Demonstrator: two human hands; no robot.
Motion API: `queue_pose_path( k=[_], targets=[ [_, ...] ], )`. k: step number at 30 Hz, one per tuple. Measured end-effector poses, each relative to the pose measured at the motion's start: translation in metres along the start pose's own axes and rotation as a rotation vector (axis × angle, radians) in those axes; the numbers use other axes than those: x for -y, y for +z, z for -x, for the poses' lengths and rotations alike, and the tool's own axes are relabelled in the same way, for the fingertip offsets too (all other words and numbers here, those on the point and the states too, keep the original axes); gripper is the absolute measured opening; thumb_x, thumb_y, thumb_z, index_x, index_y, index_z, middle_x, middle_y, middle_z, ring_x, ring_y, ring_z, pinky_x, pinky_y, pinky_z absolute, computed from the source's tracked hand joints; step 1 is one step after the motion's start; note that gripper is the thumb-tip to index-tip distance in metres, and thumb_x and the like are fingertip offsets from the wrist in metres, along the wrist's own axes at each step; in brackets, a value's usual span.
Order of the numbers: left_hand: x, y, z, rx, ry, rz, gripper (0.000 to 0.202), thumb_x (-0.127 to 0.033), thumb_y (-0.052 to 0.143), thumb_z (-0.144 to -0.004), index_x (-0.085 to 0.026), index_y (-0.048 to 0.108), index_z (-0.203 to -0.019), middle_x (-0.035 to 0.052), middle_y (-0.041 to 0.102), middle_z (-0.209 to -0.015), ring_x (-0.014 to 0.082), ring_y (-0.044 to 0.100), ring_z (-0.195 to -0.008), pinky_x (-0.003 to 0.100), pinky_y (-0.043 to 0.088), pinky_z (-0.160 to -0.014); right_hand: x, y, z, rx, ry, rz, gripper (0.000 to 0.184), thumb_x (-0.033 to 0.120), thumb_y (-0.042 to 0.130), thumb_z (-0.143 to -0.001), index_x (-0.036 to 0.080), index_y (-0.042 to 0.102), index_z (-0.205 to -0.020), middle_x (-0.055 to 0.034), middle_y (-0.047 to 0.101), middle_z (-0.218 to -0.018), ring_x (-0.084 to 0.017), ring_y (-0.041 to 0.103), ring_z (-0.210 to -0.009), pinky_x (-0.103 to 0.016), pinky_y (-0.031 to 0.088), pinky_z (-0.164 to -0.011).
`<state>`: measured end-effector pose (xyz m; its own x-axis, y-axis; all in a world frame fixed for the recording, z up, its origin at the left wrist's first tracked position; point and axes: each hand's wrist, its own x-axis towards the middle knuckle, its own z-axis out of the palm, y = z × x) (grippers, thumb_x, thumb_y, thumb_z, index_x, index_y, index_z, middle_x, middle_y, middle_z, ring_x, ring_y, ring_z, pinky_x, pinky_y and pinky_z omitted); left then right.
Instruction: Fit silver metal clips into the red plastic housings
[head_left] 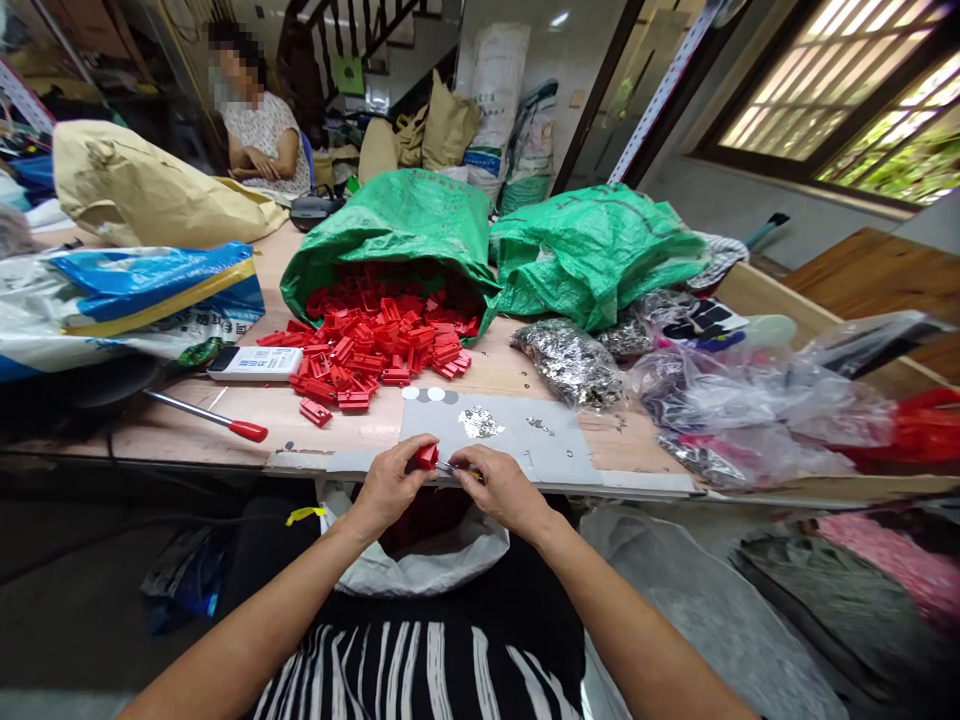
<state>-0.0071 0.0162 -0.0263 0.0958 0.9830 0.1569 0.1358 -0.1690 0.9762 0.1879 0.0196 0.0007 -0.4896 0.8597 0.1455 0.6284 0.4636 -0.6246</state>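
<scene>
Between the fingers of my left hand is a red plastic part, held just over the table's front edge. My right hand pinches a thin metal tool whose tip points at the red part; its handle is mostly hidden in my fingers. Beyond my hands, a grey mat carries a pile of small shiny metal pieces and a smaller dark cluster. Red parts like the held one spill from a green woven sack. Below my hands, a white sack lies open on my lap.
At right are a clear bag of metal pieces, a second green sack and more plastic bags. A red-tipped lever, a white box and a blue-white sack lie left. A person sits across the table.
</scene>
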Motion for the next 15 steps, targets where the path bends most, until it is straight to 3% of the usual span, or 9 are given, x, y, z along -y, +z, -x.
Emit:
queue_pose_path(
  k=[15],
  targets=[
    [-0.0049,-0.0067,-0.0080,0.068,-0.029,-0.020,0.041,-0.015,0.074,-0.059,-0.030,0.073,-0.097,0.0014,0.073,-0.098,0.0234,0.063,-0.093,0.034,0.044,-0.090,-0.0009,-0.0001,-0.0026,0.057,-0.043,0.015,0.022,0.011,0.052,-0.083,0.021,0.064,-0.098,-0.0052,0.065,-0.093,-0.017,0.060,-0.086,-0.029,0.046,-0.078]
  ],
)
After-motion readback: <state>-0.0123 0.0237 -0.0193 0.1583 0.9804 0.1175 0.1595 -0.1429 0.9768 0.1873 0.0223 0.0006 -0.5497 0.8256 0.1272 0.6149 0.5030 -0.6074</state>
